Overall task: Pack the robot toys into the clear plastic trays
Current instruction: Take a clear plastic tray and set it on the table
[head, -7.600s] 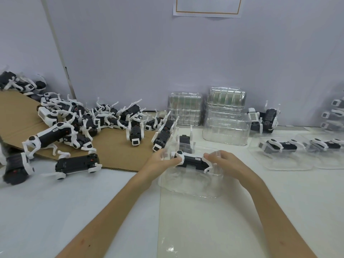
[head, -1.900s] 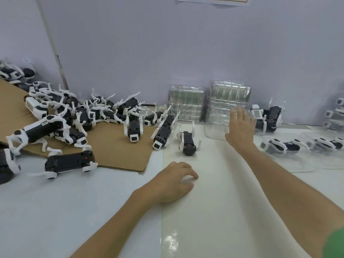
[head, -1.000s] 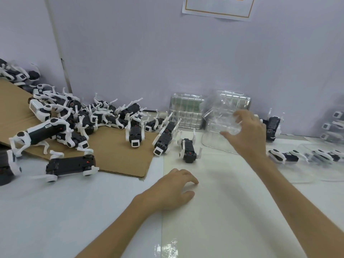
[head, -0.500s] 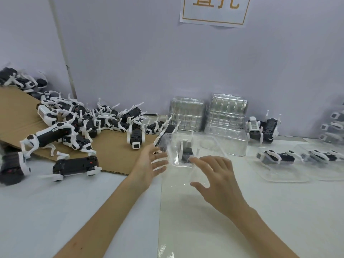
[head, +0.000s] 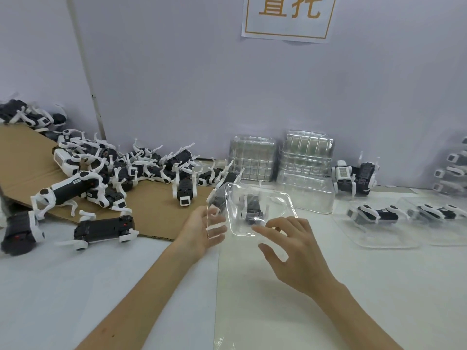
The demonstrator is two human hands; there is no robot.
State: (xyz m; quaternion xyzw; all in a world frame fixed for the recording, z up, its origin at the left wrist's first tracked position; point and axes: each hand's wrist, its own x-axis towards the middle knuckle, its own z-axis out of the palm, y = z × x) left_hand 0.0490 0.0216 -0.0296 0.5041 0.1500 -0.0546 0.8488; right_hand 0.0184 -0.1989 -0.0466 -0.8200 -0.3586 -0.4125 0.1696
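Packing workshop: heaped robot toys [head: 73, 185], stacked clear trays [head: 307, 157] (wall sign [head: 288, 21] above).

Up at twelve o'clock, flat on the pale lilac-grey wall [head: 177, 84], a white paper sign [head: 288, 18] with an orange border and orange characters, top cut off by the frame. Over at eleven o'clock, running down that wall, a thin grey vertical strip [head: 87, 72]. At nine o'clock, lying on the white table [head: 63, 286], a brown cardboard sheet [head: 22, 157], near edge slanting in toward centre. Down at six o'clock, a glossy pale mat [head: 252, 311], catching a glint along its left edge.
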